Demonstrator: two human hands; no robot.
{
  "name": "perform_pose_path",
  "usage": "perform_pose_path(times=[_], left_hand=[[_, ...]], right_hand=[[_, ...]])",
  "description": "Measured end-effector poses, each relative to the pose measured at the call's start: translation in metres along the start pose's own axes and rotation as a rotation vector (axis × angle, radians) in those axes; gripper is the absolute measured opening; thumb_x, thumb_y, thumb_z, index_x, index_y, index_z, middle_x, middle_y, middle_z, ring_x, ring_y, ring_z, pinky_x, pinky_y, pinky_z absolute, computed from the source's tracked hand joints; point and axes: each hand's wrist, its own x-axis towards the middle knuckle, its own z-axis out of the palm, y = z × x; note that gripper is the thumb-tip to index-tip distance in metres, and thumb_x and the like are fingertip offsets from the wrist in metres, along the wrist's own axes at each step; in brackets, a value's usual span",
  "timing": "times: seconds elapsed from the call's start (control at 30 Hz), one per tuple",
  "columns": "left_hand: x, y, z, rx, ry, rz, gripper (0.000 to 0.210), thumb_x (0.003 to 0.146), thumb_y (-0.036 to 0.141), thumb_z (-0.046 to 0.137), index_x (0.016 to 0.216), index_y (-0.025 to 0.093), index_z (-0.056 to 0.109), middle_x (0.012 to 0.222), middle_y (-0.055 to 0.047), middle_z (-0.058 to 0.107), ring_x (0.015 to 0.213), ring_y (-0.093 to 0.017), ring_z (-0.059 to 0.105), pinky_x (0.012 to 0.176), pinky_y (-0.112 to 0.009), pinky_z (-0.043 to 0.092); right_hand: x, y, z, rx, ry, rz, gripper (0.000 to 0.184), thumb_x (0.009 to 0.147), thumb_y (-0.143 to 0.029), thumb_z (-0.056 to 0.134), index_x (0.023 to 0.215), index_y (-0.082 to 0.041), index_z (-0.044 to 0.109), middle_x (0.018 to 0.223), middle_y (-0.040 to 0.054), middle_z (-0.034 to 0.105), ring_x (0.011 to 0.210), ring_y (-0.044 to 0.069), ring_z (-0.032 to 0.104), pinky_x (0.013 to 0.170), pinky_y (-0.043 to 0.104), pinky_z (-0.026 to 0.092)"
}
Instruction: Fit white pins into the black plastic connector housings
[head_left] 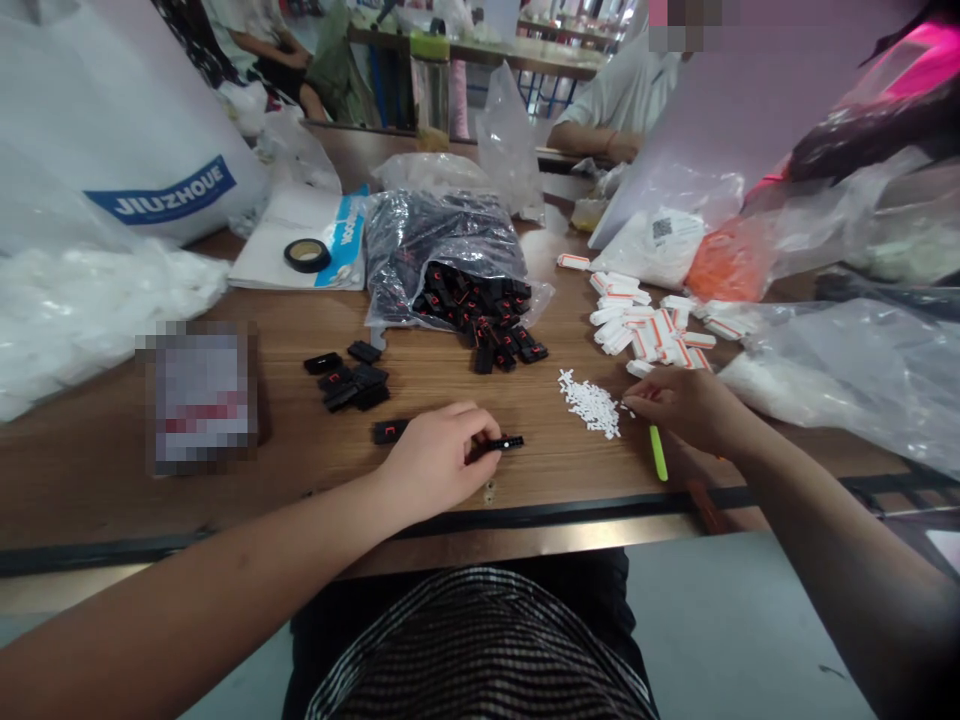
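My left hand [442, 450] is closed around a black connector housing [511, 443], its end with rows of small holes facing right and one white dot in it. Another black housing with a red mark [388, 431] lies on the table beside that hand's knuckles. My right hand [679, 405] has thumb and forefinger pinched together at the right edge of a pile of tiny white pegs [591, 403]. Whatever is between those fingertips is too small to make out. Just below this hand lies a yellow-green stick-shaped tool [658, 453].
A plastic bag [390, 230] spills black housings [495, 320] at centre; more black housings [352, 382] lie left. White-and-orange parts [652, 325] are heaped right. Black tape [307, 256] rests on papers. Bags line both sides. A person [607, 110] sits opposite.
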Motion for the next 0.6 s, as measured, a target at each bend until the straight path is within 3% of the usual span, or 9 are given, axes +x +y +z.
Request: perform_pose_path(times=[0.13,0.23,0.37,0.6], left_hand=[[0.0,0.001,0.0,-0.016,0.011,-0.007,0.007,0.079,0.02,0.062,0.086,0.019,0.063,0.075,0.002,0.054,0.065,-0.012,0.052,0.062,-0.027,0.041],[0.0,0.001,0.0,-0.019,0.013,-0.009,0.007,0.078,0.019,0.063,0.086,0.018,0.063,0.075,0.002,0.054,0.063,-0.011,0.051,0.061,-0.026,0.04],[-0.001,0.002,0.0,-0.028,0.015,-0.023,0.007,0.078,0.018,0.061,0.085,0.019,0.064,0.077,0.002,0.055,0.063,-0.011,0.05,0.059,-0.025,0.039],[0.0,0.005,-0.003,-0.041,-0.009,-0.034,0.006,0.078,0.018,0.061,0.083,0.018,0.064,0.078,0.001,0.056,0.064,-0.012,0.05,0.058,-0.024,0.038]], right_hand=[[-0.008,-0.027,-0.003,0.054,0.076,-0.04,0.016,0.077,-0.035,0.066,0.072,-0.02,0.071,0.069,0.004,0.069,0.062,0.017,0.061,0.057,0.031,0.045],[-0.018,-0.07,0.003,0.234,0.134,-0.241,0.016,0.081,-0.037,0.065,0.077,-0.022,0.069,0.076,0.0026,0.069,0.07,0.017,0.062,0.067,0.031,0.046],[-0.024,-0.122,0.021,0.229,0.033,-0.554,0.012,0.087,-0.028,0.06,0.079,-0.022,0.066,0.087,0.0025,0.068,0.085,0.018,0.061,0.084,0.036,0.042],[-0.02,-0.136,0.034,0.098,-0.009,-0.575,0.011,0.086,-0.024,0.059,0.078,-0.02,0.065,0.088,0.0034,0.065,0.086,0.019,0.056,0.083,0.037,0.038]])
